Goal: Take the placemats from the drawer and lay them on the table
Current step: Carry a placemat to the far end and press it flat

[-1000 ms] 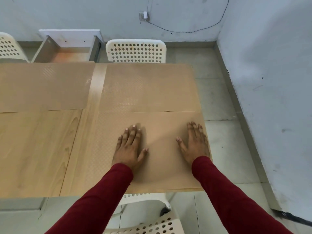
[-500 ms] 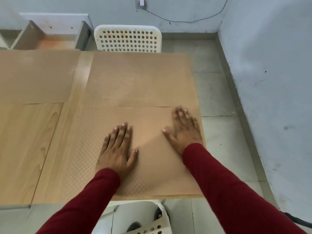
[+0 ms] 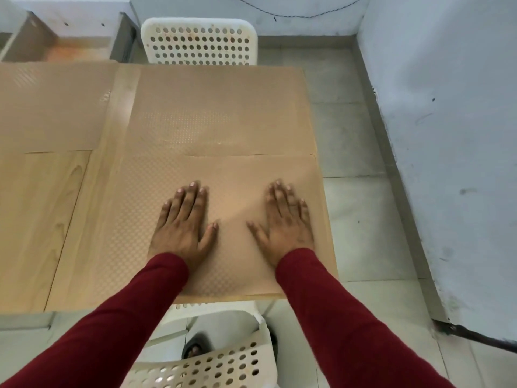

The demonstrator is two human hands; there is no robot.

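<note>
Hands: left hand [image 3: 183,222] and right hand [image 3: 285,219] flat, open, gripping nothing | near placemat [image 3: 134,214] on worktop [image 3: 36,219], far edge meeting far placemat [image 3: 218,113] | risk: pressing outward may push it over the right edge | drawer [image 3: 75,49] open.

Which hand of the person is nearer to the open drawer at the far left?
Left. The left hand lies flat on the near placemat, on the drawer's side. The right hand lies flat on the same placemat, farther right near the table's right edge.
</note>
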